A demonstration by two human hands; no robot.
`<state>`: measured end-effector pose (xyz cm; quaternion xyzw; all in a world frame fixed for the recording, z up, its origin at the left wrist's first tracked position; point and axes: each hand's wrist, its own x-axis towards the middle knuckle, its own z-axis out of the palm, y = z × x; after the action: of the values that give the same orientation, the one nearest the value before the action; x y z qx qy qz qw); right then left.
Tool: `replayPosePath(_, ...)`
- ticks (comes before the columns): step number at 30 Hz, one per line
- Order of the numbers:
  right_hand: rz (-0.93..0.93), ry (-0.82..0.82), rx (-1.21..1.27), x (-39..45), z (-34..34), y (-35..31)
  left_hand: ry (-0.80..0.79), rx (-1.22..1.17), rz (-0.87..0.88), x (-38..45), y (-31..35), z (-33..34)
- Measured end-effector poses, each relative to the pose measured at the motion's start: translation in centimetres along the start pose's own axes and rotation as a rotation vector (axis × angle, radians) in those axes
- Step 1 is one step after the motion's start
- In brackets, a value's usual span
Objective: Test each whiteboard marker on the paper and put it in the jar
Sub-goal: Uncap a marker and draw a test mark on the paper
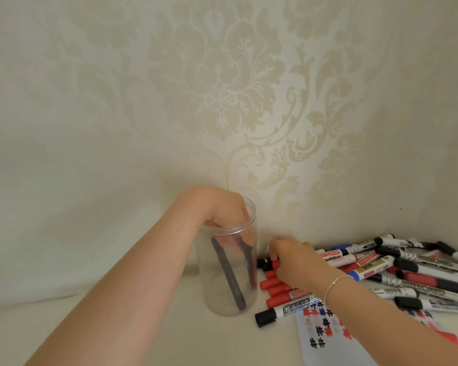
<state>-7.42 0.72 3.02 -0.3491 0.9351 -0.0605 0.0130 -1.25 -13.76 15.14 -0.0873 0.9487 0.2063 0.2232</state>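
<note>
early stage: the jar (229,270) on the counter (143,334) holds only a couple of dark markers, left hand (222,210) reaching inside, its grip unclear. right hand (296,262) grip pinches one marker in the untested pile (397,270); paper (325,336) shows test marks.

**Soft, even light, slightly hazy**

Lit mildly and warmly, brightest on the wallpaper (288,107) at right of centre. Faint shadow left of the jar (229,262). Bent by wide-angle distortion toward the edges; softly blurred overall, no harsh glare.
</note>
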Motion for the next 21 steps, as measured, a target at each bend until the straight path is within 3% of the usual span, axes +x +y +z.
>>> replayPosePath(4,-0.032,0.083,0.076,0.0,0.3,0.5,0.135,0.051,0.016,-0.8,0.1,-0.1)
replayPosePath(7,-0.084,0.158,0.368,0.1,0.0,1.2,0.316,0.033,0.056,-2.1,0.3,-0.3)
replayPosePath(9,-0.15,0.185,0.585,-0.4,-1.1,1.5,0.563,0.053,0.115,-2.9,0.7,-0.1)
replayPosePath(11,-0.196,0.288,0.778,-1.3,-2.9,1.4,0.921,0.028,0.282,-3.7,1.8,0.7)
replayPosePath(13,-0.219,0.426,0.938,-2.2,-4.5,1.6,1.086,-0.017,0.458,-4.8,3.4,2.6)
replayPosePath(16,-0.194,0.452,1.11,-4.0,-5.8,2.4,0.899,0.295,0.492,-4.6,5.6,6.8)
replayPosePath(19,-0.071,0.264,1.172,-5.6,-5.2,3.3,0.659,0.495,0.335,-1.8,6.3,10.2)
replayPosePath(21,0.018,0.147,1.19,-6.2,-4.3,3.9,0.627,0.48,0.298,-0.1,5.9,10.9)
